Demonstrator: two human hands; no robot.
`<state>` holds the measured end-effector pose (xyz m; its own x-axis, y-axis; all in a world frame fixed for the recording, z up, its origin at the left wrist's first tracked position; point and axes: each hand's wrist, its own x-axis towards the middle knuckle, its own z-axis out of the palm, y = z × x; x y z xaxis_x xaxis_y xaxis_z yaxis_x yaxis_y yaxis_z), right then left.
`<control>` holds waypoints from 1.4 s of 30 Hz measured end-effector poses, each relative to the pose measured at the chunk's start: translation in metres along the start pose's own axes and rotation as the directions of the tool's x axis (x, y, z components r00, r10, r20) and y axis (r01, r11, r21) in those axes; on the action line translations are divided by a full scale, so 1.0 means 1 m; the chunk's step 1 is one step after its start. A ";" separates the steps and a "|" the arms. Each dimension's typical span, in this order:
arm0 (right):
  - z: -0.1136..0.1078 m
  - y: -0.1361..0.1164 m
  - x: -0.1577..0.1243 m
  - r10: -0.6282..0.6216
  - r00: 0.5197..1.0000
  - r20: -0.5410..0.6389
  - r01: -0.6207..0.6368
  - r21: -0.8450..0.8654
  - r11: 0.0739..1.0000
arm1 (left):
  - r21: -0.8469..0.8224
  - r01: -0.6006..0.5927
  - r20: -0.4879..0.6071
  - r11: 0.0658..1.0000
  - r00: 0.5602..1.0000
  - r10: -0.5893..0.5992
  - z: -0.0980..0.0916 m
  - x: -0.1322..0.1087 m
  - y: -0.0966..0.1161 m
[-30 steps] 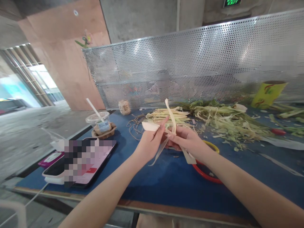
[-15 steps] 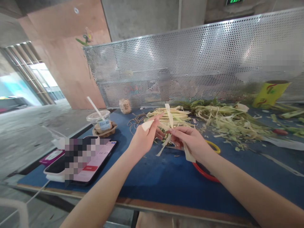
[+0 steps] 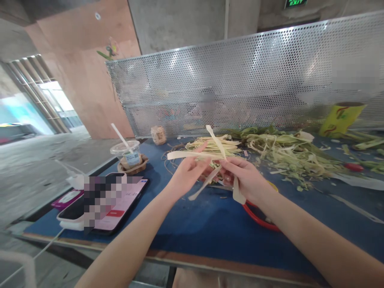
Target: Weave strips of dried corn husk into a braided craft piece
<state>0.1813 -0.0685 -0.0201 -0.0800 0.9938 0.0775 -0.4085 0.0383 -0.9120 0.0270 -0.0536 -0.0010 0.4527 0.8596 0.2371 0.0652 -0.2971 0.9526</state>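
Observation:
Both hands are raised over the blue table (image 3: 195, 228), working pale leaf strips. My left hand (image 3: 186, 176) pinches one long strip (image 3: 183, 155) that stretches out level to the left. My right hand (image 3: 243, 178) is closed on other strips; one (image 3: 216, 141) curls upward and another (image 3: 237, 194) hangs down below the fingers. A further strip (image 3: 204, 185) slants down between the two hands. Behind them lies a neat bundle of cut strips (image 3: 214, 146).
A heap of green and pale leaf scraps (image 3: 285, 154) spreads at the back right, beside a yellow cup (image 3: 340, 114). A red-rimmed bowl (image 3: 259, 220) lies under my right forearm. At left are a phone (image 3: 117, 204), a lidded drink cup (image 3: 126, 154) and a perforated metal screen (image 3: 240, 80).
My left hand has drawn its strip out longer to the left and laid it level. The upright strip in my right hand has tilted a little.

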 end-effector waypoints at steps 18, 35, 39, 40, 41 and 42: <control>-0.002 -0.007 0.001 -0.007 0.999 0.044 0.006 0.025 1.000 | 0.012 0.026 0.076 1.000 0.997 -0.027 0.005 -0.001 0.003; -0.009 -0.003 0.006 -0.110 0.994 -0.027 0.102 -0.207 0.973 | -0.122 0.155 -0.008 0.980 0.988 -0.157 0.011 0.002 -0.001; -0.009 -0.004 0.007 -0.177 0.984 -0.028 0.165 -0.237 0.957 | -0.042 0.173 0.001 0.984 0.985 -0.173 0.011 0.002 -0.001; -0.009 -0.005 0.007 -0.203 0.978 -0.053 0.184 -0.245 0.952 | -0.025 0.167 0.015 0.986 0.986 -0.167 0.011 0.002 -0.002; -0.009 -0.006 0.007 -0.229 0.970 -0.082 0.202 -0.254 0.946 | -0.013 0.161 0.028 0.987 0.987 -0.160 0.010 0.002 -0.003; -0.010 -0.007 0.007 -0.252 0.962 -0.106 0.218 -0.263 0.940 | -0.003 0.158 0.040 0.987 0.987 -0.158 0.010 0.002 -0.003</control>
<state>0.1921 -0.0605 -0.0174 0.1229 0.9573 0.2617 -0.1627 0.2796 -0.9462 0.0364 -0.0549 -0.0058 0.4716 0.8785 0.0761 0.1331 -0.1562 0.9787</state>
